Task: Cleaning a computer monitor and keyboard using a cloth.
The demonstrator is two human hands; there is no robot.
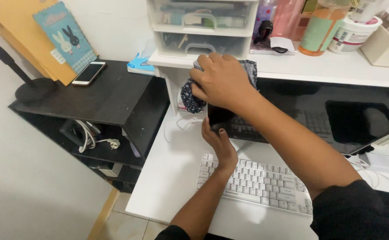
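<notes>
A: Screens?
B: Wide black monitor [336, 115], dark, at right under the white shelf; phone [88, 73], face up, on the black stand at far left.

A: Packages, labels?
B: White tub [352, 35] with printed label, and an orange bottle [322, 27] with a pale green label, far right; a blue card with rabbits [64, 35] far left.

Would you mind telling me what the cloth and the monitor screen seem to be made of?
The cloth in the right hand looks like soft woven fabric: dark, small-patterned, crumpled. The monitor screen looks like glossy glass or plastic, since it mirrors the keyboard.
</notes>
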